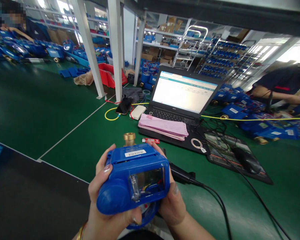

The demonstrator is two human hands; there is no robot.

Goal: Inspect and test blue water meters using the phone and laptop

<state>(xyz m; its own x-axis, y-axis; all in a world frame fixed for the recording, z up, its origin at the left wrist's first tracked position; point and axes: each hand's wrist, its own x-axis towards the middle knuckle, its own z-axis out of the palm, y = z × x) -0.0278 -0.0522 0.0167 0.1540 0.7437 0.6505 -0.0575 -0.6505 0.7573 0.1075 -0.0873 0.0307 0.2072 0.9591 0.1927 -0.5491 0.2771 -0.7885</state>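
Observation:
A blue plastic water meter (133,176) with a brass threaded fitting on its far end, a white barcode label on top and a clear window showing wires is held low in the middle of the view. My left hand (102,200) wraps its left side, thumb across the front edge. My right hand (171,200) grips its right side. Just behind my right hand, a black handheld scanner (181,173) lies on the green table with its cable running right.
An open laptop (183,96) stands beyond, with pink papers (162,126) on its keyboard edge, a mouse (245,160) on a dark mat, a phone (124,105) and a white box. Many blue meters fill the table at left and right. Other people work at far left and right.

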